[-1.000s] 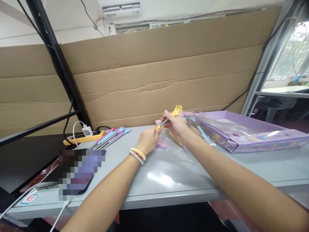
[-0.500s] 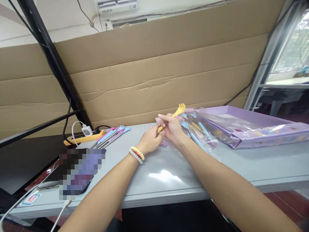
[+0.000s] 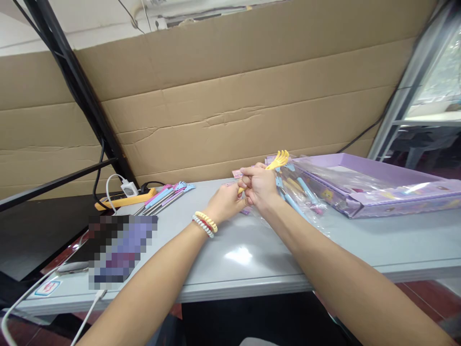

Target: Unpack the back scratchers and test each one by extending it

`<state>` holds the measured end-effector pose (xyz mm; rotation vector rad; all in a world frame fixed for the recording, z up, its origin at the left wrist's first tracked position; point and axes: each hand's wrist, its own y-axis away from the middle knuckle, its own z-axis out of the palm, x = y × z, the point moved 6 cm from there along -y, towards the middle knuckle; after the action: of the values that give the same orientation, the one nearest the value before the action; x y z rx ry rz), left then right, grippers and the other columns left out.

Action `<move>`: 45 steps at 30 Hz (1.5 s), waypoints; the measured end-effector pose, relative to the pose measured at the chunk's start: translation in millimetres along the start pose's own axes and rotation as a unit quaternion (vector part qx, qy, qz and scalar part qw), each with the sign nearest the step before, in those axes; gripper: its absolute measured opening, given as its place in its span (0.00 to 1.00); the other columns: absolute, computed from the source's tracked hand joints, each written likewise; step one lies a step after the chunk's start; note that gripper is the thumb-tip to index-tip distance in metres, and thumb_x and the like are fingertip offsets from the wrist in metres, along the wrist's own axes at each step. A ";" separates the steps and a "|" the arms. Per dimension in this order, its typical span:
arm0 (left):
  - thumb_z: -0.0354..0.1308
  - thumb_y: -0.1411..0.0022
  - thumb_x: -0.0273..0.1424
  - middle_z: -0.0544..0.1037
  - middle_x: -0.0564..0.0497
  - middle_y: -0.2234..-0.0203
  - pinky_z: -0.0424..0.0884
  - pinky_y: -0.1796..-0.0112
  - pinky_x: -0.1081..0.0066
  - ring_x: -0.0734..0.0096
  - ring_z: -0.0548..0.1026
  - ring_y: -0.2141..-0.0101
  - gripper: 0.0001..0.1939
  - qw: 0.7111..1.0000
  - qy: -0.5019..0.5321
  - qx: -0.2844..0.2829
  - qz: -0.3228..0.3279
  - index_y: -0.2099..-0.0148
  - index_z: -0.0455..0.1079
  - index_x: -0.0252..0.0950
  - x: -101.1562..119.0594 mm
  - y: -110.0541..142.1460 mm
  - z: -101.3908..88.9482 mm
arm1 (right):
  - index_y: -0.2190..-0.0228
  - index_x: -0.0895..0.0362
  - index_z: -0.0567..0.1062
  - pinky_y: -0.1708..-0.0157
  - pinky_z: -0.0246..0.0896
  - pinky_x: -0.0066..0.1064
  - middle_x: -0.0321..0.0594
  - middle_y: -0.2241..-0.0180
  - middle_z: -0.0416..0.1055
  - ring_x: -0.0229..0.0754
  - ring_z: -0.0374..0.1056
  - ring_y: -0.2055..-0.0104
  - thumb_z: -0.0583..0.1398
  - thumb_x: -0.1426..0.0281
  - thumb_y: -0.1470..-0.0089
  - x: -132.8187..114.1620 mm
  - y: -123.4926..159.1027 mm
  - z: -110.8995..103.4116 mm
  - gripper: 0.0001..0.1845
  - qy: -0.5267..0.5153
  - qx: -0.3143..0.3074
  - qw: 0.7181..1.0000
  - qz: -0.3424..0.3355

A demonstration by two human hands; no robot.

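A yellow back scratcher [image 3: 279, 159], its end shaped like a small hand, is held between my two hands. My right hand [image 3: 262, 186] is closed around it, with the clawed end sticking out at the upper right. My left hand [image 3: 226, 203], with coiled bands on the wrist, grips the handle's other end, of which a short yellow piece shows between the hands. Just right of them lie blue and yellow back scratchers [image 3: 293, 204] in clear plastic wrapping. Unwrapped blue, pink and purple back scratchers [image 3: 163, 198] with metal rods lie in a bunch to the left.
An open purple box [image 3: 403, 205] with clear plastic in it stands on the grey table [image 3: 345, 250] at the right. A yellow power strip [image 3: 124, 199] with plugged-in cables lies at the back left, near a blurred-out device [image 3: 122, 252]. Cardboard [image 3: 230, 110] stands behind the table.
My right hand has moved slightly right, away from the left, and the scratcher's clawed end has shifted right with it. The camera view has tilted down slightly.
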<state>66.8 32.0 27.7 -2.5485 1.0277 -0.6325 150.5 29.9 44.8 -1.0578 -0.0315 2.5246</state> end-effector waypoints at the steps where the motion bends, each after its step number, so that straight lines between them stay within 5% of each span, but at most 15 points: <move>1: 0.50 0.42 0.44 0.70 0.52 0.79 0.60 0.71 0.72 0.68 0.70 0.73 0.16 1.000 -0.020 -0.003 -0.006 0.66 0.66 0.35 0.3 -0.1 0.0 | 0.81 0.55 0.42 0.91 0.41 0.22 0.20 0.91 0.40 0.25 0.39 0.91 0.58 0.82 0.70 -1.0 0.4 -0.4 0.27 0.006 0.007 1.000 0.000; 14: 0.41 0.39 0.51 0.74 0.46 0.74 0.63 0.72 0.68 0.59 0.74 0.71 0.26 0.994 -0.106 0.008 -0.016 0.56 0.66 0.35 22.5 -0.2 -10.0 | 0.81 0.55 0.42 0.92 0.37 0.23 0.22 0.91 0.38 0.28 0.40 0.91 0.59 0.81 0.68 -24.0 0.6 -4.0 0.27 -0.010 0.010 1.000 -0.012; 18: 0.48 0.45 0.54 0.74 0.47 0.74 0.63 0.72 0.70 0.60 0.74 0.69 0.27 0.997 -0.061 0.006 -0.056 0.57 0.67 0.36 10.5 8.4 -7.3 | 0.83 0.56 0.42 0.89 0.44 0.23 0.22 0.92 0.41 0.26 0.39 0.90 0.62 0.81 0.71 -11.9 2.4 -1.1 0.30 -0.036 -0.078 0.996 0.006; 22: 0.58 0.56 0.56 0.76 0.49 0.69 0.63 0.72 0.70 0.61 0.74 0.68 0.35 0.995 -0.011 0.026 -0.094 0.51 0.64 0.38 -8.6 17.0 -4.1 | 0.83 0.56 0.58 0.78 0.58 0.27 0.27 0.86 0.59 0.31 0.59 0.82 0.65 0.77 0.72 9.9 4.1 3.6 0.19 -0.018 -0.191 0.980 0.059; 25: 0.60 0.58 0.55 0.76 0.51 0.67 0.64 0.72 0.71 0.62 0.74 0.68 0.38 0.994 0.007 0.040 -0.098 0.48 0.61 0.40 -16.2 18.9 -1.9 | 0.80 0.57 0.64 0.75 0.59 0.27 0.31 0.81 0.64 0.35 0.65 0.75 0.67 0.76 0.73 21.4 4.2 2.7 0.17 0.000 -0.220 0.972 0.084; 35: 0.59 0.55 0.53 0.76 0.50 0.65 0.64 0.69 0.70 0.62 0.74 0.66 0.33 0.998 -0.015 0.047 -0.046 0.52 0.64 0.39 -10.4 18.5 -8.3 | 0.85 0.58 0.44 0.81 0.52 0.24 0.26 0.89 0.47 0.27 0.49 0.85 0.67 0.79 0.74 17.2 6.3 -2.1 0.33 -0.030 -0.148 0.988 0.042; 45: 0.55 0.44 0.43 0.73 0.45 0.58 0.67 0.59 0.66 0.64 0.71 0.60 0.25 0.994 0.110 0.021 0.018 0.48 0.61 0.35 7.3 14.6 2.0 | 0.86 0.57 0.50 0.81 0.53 0.24 0.25 0.88 0.52 0.28 0.54 0.85 0.65 0.80 0.76 11.6 -7.0 -8.0 0.26 -0.005 -0.125 0.992 0.000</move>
<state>64.1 17.0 21.5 -2.4599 1.1146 -0.9322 151.1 39.5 32.4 -1.1356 -0.3582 2.5743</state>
